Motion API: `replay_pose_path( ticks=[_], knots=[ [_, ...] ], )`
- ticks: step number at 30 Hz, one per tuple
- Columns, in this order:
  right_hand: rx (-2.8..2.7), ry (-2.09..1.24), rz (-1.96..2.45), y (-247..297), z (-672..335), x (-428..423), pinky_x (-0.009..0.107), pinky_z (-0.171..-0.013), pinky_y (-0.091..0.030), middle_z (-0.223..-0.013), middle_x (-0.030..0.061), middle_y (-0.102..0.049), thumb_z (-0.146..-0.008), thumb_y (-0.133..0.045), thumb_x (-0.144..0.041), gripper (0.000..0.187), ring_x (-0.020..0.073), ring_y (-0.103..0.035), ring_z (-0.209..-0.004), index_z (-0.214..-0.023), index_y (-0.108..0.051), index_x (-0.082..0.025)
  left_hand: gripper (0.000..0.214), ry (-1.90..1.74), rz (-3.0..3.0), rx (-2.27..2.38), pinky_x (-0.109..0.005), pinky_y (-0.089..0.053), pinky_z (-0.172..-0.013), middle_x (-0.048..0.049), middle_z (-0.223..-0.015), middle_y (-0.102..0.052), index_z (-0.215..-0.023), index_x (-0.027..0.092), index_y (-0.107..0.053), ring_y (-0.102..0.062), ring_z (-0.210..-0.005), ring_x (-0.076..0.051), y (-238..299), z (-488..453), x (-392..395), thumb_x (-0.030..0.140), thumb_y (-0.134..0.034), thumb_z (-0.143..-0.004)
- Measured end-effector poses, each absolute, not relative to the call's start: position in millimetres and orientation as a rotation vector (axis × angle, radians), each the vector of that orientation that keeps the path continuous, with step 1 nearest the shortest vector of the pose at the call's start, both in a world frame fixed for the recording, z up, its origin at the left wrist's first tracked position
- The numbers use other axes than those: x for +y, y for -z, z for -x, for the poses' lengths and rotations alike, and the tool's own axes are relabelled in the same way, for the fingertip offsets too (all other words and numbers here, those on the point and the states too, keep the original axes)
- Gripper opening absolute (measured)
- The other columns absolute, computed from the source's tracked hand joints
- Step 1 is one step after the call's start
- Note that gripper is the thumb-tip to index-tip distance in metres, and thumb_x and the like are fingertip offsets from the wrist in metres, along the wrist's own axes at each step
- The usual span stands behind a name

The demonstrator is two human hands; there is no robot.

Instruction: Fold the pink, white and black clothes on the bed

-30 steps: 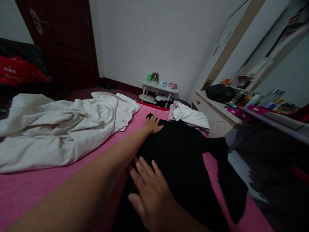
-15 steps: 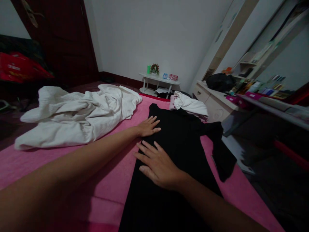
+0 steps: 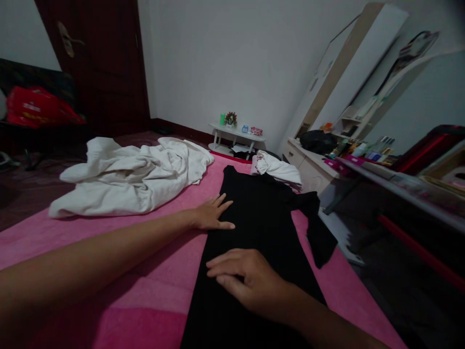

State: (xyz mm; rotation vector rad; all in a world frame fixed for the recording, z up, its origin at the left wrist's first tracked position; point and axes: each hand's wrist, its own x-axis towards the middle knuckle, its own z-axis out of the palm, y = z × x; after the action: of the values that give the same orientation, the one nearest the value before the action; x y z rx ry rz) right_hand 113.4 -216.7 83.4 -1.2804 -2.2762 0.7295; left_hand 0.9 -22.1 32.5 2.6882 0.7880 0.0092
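Note:
A long black garment [image 3: 250, 208], with one sleeve out to the right, lies spread on the pink bedding [image 3: 156, 291]. My left hand [image 3: 212, 213] rests flat on its left edge, fingers spread and holding nothing. Lower down and nearer to me, my right hand [image 3: 250, 278] is over the garment with its fingers loosely bent and the thumb apart; I see nothing in it. Whether its fingertips touch the cloth I cannot tell. The garment's lower end runs out of view beneath my right arm.
A crumpled white cloth [image 3: 134, 179] lies on the bed's left side. Folded white cloth [image 3: 278, 169] sits at the far end. Beyond stands a small white table [image 3: 238, 131]. A cluttered dresser [image 3: 308, 165] and a desk edge [image 3: 399, 189] flank the right side.
Both hands have come back toward me along the garment. My right hand's fingers, spread before, are now closer together and more bent. The camera view has shifted slightly.

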Motion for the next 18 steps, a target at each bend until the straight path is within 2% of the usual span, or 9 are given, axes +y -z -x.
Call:
replay_pose_path(
  ticks=[3, 6, 9, 12, 14, 18],
  knots=[
    [-2.118, -0.524, 1.436, -89.3, -126.1, -178.7, 0.023, -0.085, -0.047, -0.098, -0.0008, -0.071, -0.089, -0.047, -0.016, 0.028, 0.0116, -0.065, -0.091, -0.102, -0.070, -0.023, 0.085, -0.055, -2.693, 0.784, -0.047, -0.019, -0.113, -0.0181, -0.157, -0.009, -0.149, 0.016, -0.022, -0.010, -0.143, -0.035, -35.3, 8.1, -41.2, 0.062, -0.050, -0.083],
    [-2.072, -0.259, 1.685, -89.0, -138.3, -115.7, 0.027, -0.087, -0.047, -0.106, 0.0042, -0.067, -0.085, -0.052, -0.017, 0.028, 0.0157, -0.063, -0.095, -0.108, -0.067, -0.021, 0.068, -0.293, -2.655, 0.804, -0.046, -0.028, -0.110, -0.0168, -0.151, -0.028, -0.140, 0.016, -0.041, -0.027, -0.138, -0.033, -35.7, 14.2, -59.1, 0.049, -0.057, -0.083],
    [-1.914, -0.143, 2.112, -83.3, -142.3, -49.9, 0.034, -0.088, -0.047, -0.121, 0.0164, -0.058, -0.083, -0.058, -0.031, 0.045, 0.0239, -0.061, -0.104, -0.124, -0.056, -0.012, 0.055, -0.482, -2.515, 0.799, -0.041, -0.034, -0.108, -0.0149, -0.143, -0.037, -0.128, 0.017, -0.055, -0.038, -0.131, -0.030, -36.3, 20.1, -71.0, 0.036, -0.065, -0.077],
    [-1.713, -0.150, 2.421, -77.2, -137.8, -0.5, 0.041, -0.089, -0.048, -0.124, 0.0267, -0.054, -0.081, -0.060, -0.050, 0.065, 0.0335, -0.056, -0.114, -0.126, -0.052, -0.003, 0.063, -0.586, -2.280, 0.844, -0.036, -0.041, -0.102, -0.0143, -0.136, -0.040, -0.126, 0.017, -0.054, -0.046, -0.121, -0.027, -35.7, 26.1, -75.7, 0.025, -0.072, -0.067],
    [-1.649, -0.168, 2.494, -74.1, -133.6, 20.9, 0.043, -0.089, -0.048, -0.122, 0.0279, -0.056, -0.080, -0.062, -0.050, 0.062, 0.0356, -0.056, -0.115, -0.120, -0.058, -0.003, 0.068, -0.622, -2.141, 0.879, -0.034, -0.046, -0.094, -0.0121, -0.126, -0.047, -0.127, 0.018, -0.051, -0.053, -0.110, -0.024, -33.4, 28.9, -75.9, 0.022, -0.074, -0.062],
    [-1.615, -0.163, 2.491, -68.6, -134.3, 41.7, 0.041, -0.088, -0.049, -0.115, 0.0259, -0.062, -0.079, -0.065, -0.031, 0.040, 0.0330, -0.060, -0.109, -0.109, -0.065, -0.004, 0.058, -0.591, -1.889, 0.804, -0.029, -0.050, -0.072, -0.0046, -0.099, -0.062, -0.118, 0.018, -0.053, -0.060, -0.084, -0.019, -25.1, 27.8, -74.5, 0.020, -0.070, -0.062]
  ],
)
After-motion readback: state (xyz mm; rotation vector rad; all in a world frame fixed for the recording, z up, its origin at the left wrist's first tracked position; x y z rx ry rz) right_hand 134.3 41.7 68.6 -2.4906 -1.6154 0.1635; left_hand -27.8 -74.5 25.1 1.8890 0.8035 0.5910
